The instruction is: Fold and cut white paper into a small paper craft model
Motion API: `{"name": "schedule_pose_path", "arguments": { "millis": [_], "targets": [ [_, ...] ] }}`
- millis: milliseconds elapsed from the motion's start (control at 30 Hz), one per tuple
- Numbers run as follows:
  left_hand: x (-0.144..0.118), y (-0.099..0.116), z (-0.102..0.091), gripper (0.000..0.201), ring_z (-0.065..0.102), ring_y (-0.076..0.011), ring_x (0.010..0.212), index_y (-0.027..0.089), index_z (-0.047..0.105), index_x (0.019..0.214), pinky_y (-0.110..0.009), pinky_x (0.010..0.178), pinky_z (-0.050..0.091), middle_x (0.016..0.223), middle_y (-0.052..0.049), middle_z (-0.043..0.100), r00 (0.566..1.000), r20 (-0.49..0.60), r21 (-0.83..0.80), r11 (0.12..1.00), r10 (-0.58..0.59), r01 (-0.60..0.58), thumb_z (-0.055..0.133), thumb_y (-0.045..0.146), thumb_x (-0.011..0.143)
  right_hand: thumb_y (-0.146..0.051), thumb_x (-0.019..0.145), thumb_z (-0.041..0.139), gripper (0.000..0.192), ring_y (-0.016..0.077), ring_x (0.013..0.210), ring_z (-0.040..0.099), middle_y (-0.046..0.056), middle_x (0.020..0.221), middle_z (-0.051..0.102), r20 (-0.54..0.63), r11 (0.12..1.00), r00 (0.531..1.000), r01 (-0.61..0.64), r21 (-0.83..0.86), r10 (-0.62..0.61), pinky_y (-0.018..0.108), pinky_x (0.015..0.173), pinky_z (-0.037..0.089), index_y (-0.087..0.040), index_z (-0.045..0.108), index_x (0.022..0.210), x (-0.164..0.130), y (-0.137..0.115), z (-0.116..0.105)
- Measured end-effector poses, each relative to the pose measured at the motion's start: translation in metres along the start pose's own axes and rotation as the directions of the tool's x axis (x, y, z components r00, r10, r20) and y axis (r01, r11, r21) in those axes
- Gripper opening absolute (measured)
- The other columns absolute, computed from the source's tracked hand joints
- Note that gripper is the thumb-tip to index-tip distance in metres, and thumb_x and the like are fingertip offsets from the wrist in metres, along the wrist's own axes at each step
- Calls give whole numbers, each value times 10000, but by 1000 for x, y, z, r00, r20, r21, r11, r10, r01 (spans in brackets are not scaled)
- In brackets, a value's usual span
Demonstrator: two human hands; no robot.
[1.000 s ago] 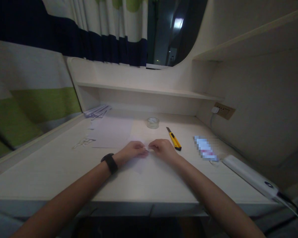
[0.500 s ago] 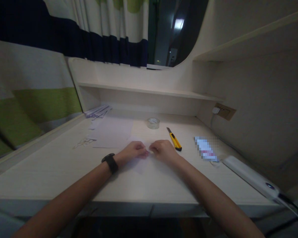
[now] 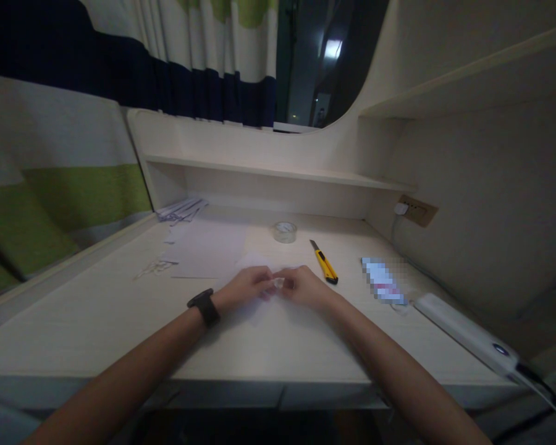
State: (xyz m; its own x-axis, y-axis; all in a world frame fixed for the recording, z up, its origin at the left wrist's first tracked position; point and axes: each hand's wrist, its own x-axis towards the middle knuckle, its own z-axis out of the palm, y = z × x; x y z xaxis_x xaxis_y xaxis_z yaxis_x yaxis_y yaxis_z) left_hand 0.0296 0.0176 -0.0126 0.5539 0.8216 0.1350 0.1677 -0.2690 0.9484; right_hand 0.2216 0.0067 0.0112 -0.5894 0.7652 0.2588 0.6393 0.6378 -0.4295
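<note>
On the pale desk (image 3: 97, 321) both hands met over a white sheet of paper (image 3: 254, 296) lying near the desk's middle. The left hand (image 3: 243, 287), with a black wristband (image 3: 204, 306) behind it, had its fingers curled and pinched on a small pale, translucent scrap (image 3: 277, 283); the right hand (image 3: 306, 287) pinched the same scrap from the 3 o'clock side, fingertips nearly touching the left's. What the scrap was could not be told. At about 12 o'clock from the hands sat a roll of clear tape (image 3: 285, 232), and at 2 o'clock, just beside the right hand, lay a yellow utility knife (image 3: 325, 262). More loose sheets (image 3: 208, 247) lay at 11 o'clock.
</note>
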Motion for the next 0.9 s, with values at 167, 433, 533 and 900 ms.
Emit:
{"name": "schedule_pose_path", "arguments": {
  "millis": [167, 433, 533, 900],
  "targets": [
    [-3, 4, 0, 256, 607, -150, 628, 132, 581, 780, -282, 591, 485, 756, -68, 645, 1000, -10, 112, 994, 19, -17, 564, 387, 805, -189, 717, 610, 246, 73, 496, 477, -37, 547, 574, 42, 996, 998, -51, 75, 47, 177, 504, 313, -157, 694, 946, 1, 1, -2],
    [-4, 5, 2, 200, 604, -158, 620, 132, 598, 772, -273, 595, 451, 744, -76, 667, 999, -16, 246, 969, 36, -31, 534, 319, 805, -140, 674, 599, 259, 84, 520, 533, -9, 598, 628, 46, 993, 995, -90, 72, 87, 175, 515, 348, -133, 692, 916, 2, 3, -2],
    [-3, 6, 2, 162, 580, -153, 605, 141, 611, 729, -255, 585, 413, 672, -54, 657, 998, -31, 362, 931, 54, -39, 549, 282, 782, -158, 671, 610, 233, 85, 514, 528, -6, 588, 626, 38, 995, 996, -85, 59, 83, 175, 511, 348, -136, 697, 886, 2, 3, -1],
    [-4, 6, 1, 145, 553, -151, 627, 151, 633, 730, -244, 587, 372, 675, -40, 653, 992, -4, 407, 907, 126, -114, 540, 251, 777, -134, 640, 604, 266, 90, 490, 520, -29, 531, 596, 108, 980, 986, -145, 140, 130, 181, 509, 361, -133, 694, 890, 2, 2, -7]
  ]
}}
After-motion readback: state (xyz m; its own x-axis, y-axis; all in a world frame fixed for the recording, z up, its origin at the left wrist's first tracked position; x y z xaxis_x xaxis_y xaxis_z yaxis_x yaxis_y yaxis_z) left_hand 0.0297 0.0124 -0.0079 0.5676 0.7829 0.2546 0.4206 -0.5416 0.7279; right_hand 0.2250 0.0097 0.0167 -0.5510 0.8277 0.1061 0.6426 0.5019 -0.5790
